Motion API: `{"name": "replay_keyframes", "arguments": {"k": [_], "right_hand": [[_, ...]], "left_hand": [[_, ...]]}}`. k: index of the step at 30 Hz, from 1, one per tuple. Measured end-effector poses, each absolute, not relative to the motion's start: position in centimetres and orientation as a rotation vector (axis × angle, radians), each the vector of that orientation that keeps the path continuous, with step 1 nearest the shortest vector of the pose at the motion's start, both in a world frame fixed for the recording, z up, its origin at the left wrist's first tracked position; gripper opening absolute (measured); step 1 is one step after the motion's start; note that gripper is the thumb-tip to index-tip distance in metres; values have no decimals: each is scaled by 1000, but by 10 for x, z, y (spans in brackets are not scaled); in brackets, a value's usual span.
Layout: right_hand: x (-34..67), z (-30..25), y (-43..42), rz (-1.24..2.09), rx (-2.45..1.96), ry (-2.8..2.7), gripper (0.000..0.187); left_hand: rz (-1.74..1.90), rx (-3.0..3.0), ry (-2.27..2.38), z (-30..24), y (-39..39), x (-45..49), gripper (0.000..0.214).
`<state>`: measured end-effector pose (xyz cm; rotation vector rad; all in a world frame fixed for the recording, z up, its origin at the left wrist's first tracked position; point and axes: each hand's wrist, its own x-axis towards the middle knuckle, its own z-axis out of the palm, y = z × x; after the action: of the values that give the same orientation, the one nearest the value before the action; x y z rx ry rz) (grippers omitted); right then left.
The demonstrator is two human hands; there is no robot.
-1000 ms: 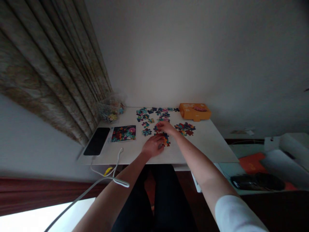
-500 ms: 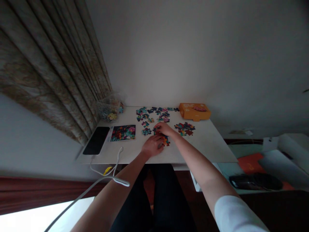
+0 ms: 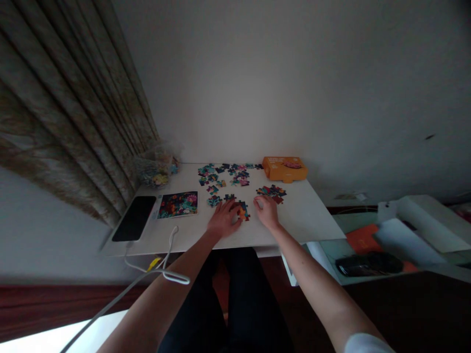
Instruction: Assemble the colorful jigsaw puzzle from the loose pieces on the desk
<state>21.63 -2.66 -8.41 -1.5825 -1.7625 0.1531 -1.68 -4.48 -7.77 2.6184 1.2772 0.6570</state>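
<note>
Hands: two in view, both the person's own, now apart. Half a second before they were close together over the same pieces, the right on top of them; the right has since moved off to the side. The left hand (image 3: 223, 219) rests palm down at the near side of the central cluster of jigsaw pieces (image 3: 242, 211), its fingers at or on the pieces; whether it grips one cannot be determined. The right hand (image 3: 267, 212) stands just right of that cluster, fingers down on the table (image 3: 305, 220), with no piece seen held.

Pieces: three main lots on the table, individual pieces too numerous and small for an exact count. The first is the central cluster between the hands, in part hidden by the left hand. The second is a loose scatter (image 3: 226, 174) toward the far edge, with a few pieces nearer the left hand. The third is a joined-looking group (image 3: 271, 192) to the right.

Other items on the table: one picture card (image 3: 178, 204) showing flowers, left of the pieces; one orange box (image 3: 284, 169) at the far edge; one black phone (image 3: 134, 218) at far left; one clear plastic bag (image 3: 154, 170) by the curtain (image 3: 62, 117). One white cable (image 3: 170, 252) hangs over the near edge
</note>
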Motion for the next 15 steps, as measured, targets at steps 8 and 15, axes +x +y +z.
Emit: {"name": "replay_keyframes", "arguments": {"k": [8, 15], "right_hand": [[274, -83, -35, 22, -1918, -1720, 26], [308, -83, -12, 118, -2083, -1540, 48]], "left_hand": [[650, 2626, 1278, -78, -44, -16, 42], [664, 2651, 1265, -76, -45, -16, 40]]}}
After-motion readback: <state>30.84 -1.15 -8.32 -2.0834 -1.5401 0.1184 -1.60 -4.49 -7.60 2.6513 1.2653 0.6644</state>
